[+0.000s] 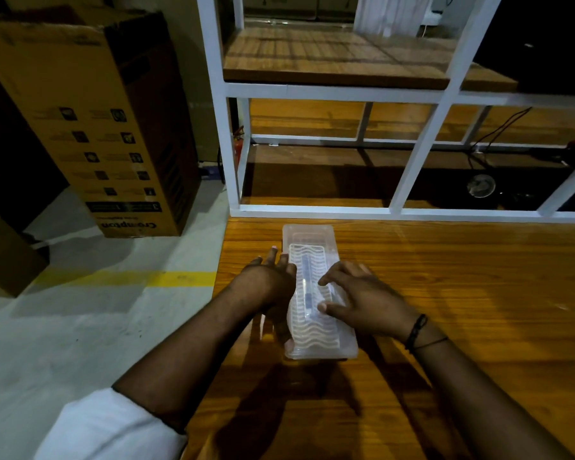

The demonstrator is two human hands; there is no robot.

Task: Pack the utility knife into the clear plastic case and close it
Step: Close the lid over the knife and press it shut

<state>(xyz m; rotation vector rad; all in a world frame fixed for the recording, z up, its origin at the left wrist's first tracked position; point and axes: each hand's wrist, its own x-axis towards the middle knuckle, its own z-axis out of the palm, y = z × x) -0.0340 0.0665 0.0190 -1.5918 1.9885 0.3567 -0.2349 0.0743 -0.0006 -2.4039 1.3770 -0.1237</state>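
Note:
The clear plastic case [312, 240] lies lengthwise on the wooden table [462, 310], its wavy-patterned lid down over the body. The utility knife [306, 287] shows through the lid as a slim grey shape along the middle. My left hand [268, 282] rests against the case's left side, fingers spread, thumb reaching down to the near left corner. My right hand [356, 293] lies on the lid's right half, with thumb and fingertips pressing on it beside the knife.
A white metal shelf frame [422, 151] with wooden boards stands just beyond the table's far edge. A tall cardboard box [113, 137] stands on the grey floor at left, near a yellow floor line [130, 278]. Cables and a round object lie under the shelf.

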